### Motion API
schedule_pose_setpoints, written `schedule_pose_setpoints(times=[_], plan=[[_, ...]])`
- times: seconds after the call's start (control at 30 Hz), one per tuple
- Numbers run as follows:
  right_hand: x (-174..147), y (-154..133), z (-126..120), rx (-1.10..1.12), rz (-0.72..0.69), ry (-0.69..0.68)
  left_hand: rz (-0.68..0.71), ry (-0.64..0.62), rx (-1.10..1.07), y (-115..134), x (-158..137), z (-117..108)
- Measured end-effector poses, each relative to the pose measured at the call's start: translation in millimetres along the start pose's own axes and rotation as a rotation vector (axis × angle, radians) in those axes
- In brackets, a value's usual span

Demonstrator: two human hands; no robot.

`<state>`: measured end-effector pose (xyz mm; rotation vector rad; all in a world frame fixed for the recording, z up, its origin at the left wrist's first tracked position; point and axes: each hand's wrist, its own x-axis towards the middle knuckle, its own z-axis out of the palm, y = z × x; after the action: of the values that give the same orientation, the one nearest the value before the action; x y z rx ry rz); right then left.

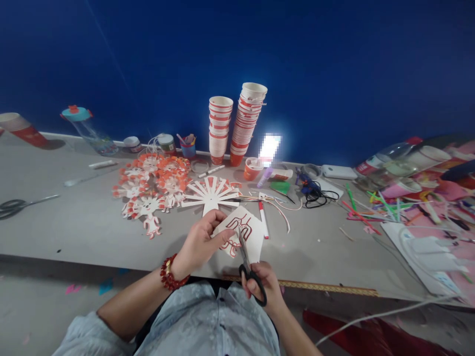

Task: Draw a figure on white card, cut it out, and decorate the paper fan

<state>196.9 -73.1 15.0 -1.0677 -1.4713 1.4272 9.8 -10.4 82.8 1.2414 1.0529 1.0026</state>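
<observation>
My left hand (202, 242) pinches a piece of white paper (256, 243) by its left side, thumb on top. Dark red outlines of a small figure are drawn on the paper. In my right hand (265, 286) are black-handled scissors (243, 252), fingers through the loops, with the blades lying against the paper near the drawing. Just beyond the paper lies a white fringed paper cup (212, 197), its strips fanned out flat. To the left of it, several cut-out paper figures with orange-tipped fringes (148, 207) lie in a pile.
Two tall stacks of paper cups (220, 128) stand by the blue wall. A red-and-white marker (263, 220) lies beyond the paper. Other scissors (22, 205) rest at far left; colourful pipe cleaners (389, 207) and a white power strip (411, 262) crowd the right.
</observation>
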Motion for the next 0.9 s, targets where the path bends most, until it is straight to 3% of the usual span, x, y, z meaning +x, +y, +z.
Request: schedule_pose_setpoints(times=[0.2,0.4,0.6,0.9], plan=[[-0.2,1.6,0.7,-0.029,-0.039,0.006,0.002,0.003,-0.018,-2.8,-1.2,-0.1],[0.7,10.2,8.7,0.105,-0.05,0.04,-0.012,0.013,-0.03,-2.7,-3.7,1.9],[2.4,8.3,7.9,0.048,-0.106,0.068,-0.008,0.016,-0.033,-3.5,-4.3,2.2],[1.1,11.5,8.5,0.1,-0.058,0.074,0.0,0.02,-0.038,-6.7,-5.5,2.2]])
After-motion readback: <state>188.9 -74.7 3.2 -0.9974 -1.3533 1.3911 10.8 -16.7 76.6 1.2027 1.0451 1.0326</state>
